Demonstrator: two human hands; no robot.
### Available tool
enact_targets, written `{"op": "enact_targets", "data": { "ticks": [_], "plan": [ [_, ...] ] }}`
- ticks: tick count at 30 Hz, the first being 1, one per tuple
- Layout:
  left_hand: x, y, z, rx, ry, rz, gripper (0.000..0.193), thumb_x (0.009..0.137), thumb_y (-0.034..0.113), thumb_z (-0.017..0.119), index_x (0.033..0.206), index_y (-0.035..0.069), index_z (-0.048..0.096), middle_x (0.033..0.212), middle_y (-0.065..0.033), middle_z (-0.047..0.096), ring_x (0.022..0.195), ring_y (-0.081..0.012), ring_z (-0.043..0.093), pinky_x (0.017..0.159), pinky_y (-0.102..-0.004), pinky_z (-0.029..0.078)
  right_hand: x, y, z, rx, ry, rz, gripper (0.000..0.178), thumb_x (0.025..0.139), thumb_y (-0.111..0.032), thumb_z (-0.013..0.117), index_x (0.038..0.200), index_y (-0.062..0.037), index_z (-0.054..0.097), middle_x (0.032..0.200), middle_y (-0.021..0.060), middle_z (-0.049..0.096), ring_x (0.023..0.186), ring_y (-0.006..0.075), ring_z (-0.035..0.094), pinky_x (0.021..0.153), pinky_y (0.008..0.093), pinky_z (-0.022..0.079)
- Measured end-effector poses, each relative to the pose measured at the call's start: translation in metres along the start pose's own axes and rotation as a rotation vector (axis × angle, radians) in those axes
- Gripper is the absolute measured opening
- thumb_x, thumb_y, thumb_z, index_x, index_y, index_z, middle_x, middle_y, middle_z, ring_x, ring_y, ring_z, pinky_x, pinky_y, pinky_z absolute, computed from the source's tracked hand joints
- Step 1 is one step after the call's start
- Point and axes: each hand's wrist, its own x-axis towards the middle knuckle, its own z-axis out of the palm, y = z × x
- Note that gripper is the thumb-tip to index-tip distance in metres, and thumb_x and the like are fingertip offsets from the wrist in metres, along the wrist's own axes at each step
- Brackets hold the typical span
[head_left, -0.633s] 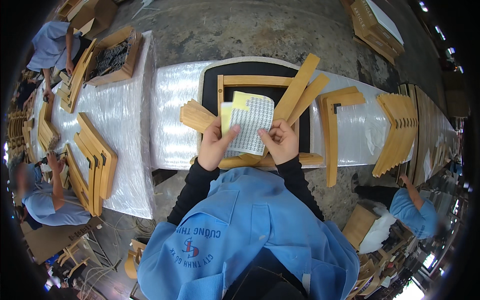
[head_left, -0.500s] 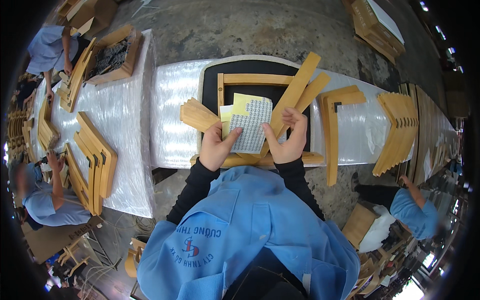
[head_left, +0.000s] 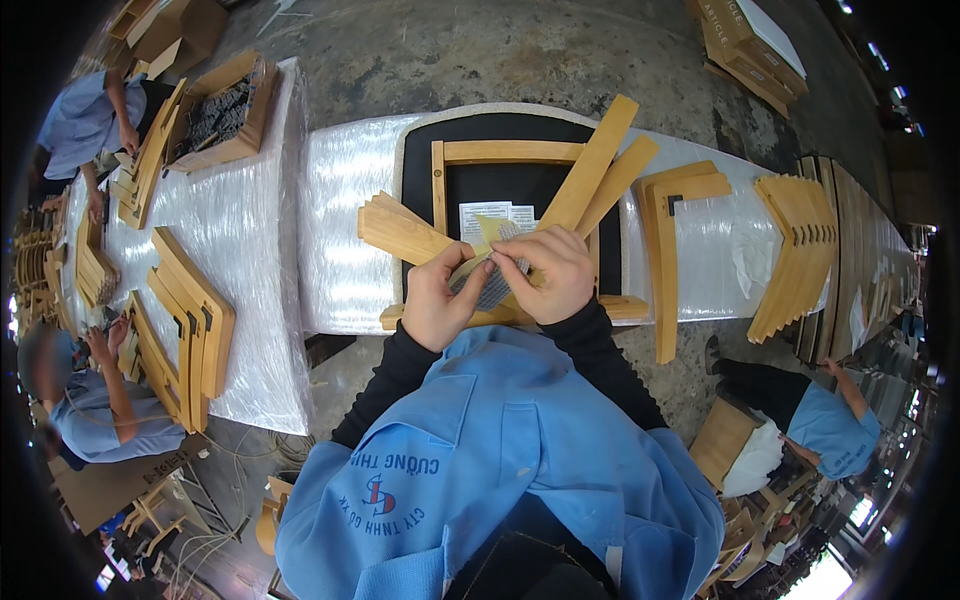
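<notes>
A sheet of small round stickers (head_left: 491,291), grey with a yellow backing, is bent between my two hands above a black upholstered panel (head_left: 520,183). My left hand (head_left: 440,294) grips the sheet's left side between thumb and fingers. At the bend, the thumb and fingers of my right hand (head_left: 551,273) pinch close to my left thumb; whether a single sticker is between them is hidden. White printed labels (head_left: 483,213) lie on the panel just beyond the sheet. Around them are a wooden frame (head_left: 510,152) and crossed wooden slats (head_left: 592,165).
L-shaped wooden parts (head_left: 672,235) lie to the right, with a nested stack (head_left: 793,260) farther along. Left are more angled parts (head_left: 205,325) on a plastic-wrapped surface (head_left: 262,260) and a cardboard box (head_left: 222,110) of dark pieces. Co-workers stand at left and right.
The sticker sheet, held flat before, is now bent and lower. My right hand has moved left and closed in beside my left thumb. The labels on the panel have come into sight.
</notes>
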Motion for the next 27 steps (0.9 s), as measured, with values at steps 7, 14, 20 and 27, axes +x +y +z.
{"op": "enact_targets", "data": {
  "ticks": [7,14,20,27],
  "plan": [
    [-0.003,-0.003,0.000,0.002,0.013,0.052,0.014,0.088,0.010,0.069,0.092,-0.003,0.067,0.076,-0.0179,0.068,0.066,-0.0206,0.068,0.060,-0.0303,0.050,0.000,0.002,-0.003,0.040,-0.043,0.013,0.008,0.073,-0.012,0.076,0.081,-0.0123,0.073,0.078,0.0011,0.069,0.075,0.0212,0.064,0.071,0.0345,0.045],
    [-0.002,-0.003,-0.004,-0.110,-0.020,-0.061,0.016,0.089,0.010,0.068,0.097,-0.004,0.068,0.078,-0.0158,0.070,0.071,-0.0152,0.068,0.065,-0.0289,0.052,-0.001,-0.002,-0.001,0.031,-0.003,-0.006,0.008,0.075,-0.014,0.077,0.081,-0.0117,0.073,0.077,0.0019,0.069,0.074,0.0217,0.064,0.073,0.0343,0.046],
    [-0.004,-0.008,-0.005,-0.144,-0.015,-0.088,0.019,0.088,0.011,0.069,0.097,-0.005,0.069,0.080,-0.0150,0.072,0.074,-0.0141,0.069,0.066,-0.0287,0.053,0.001,-0.001,-0.006,0.218,-0.169,0.180,0.015,0.074,-0.010,0.080,0.088,-0.0071,0.075,0.081,0.0063,0.070,0.072,0.0207,0.065,0.072,0.0319,0.048],
    [-0.004,-0.003,-0.008,-0.110,-0.036,-0.087,0.020,0.087,0.011,0.071,0.096,-0.006,0.069,0.080,-0.0151,0.072,0.073,-0.0139,0.069,0.066,-0.0285,0.052,0.003,-0.004,-0.010,0.179,-0.192,0.150,0.012,0.076,-0.008,0.079,0.085,-0.0050,0.072,0.081,0.0063,0.068,0.074,0.0189,0.065,0.072,0.0304,0.050]
  ]
}}
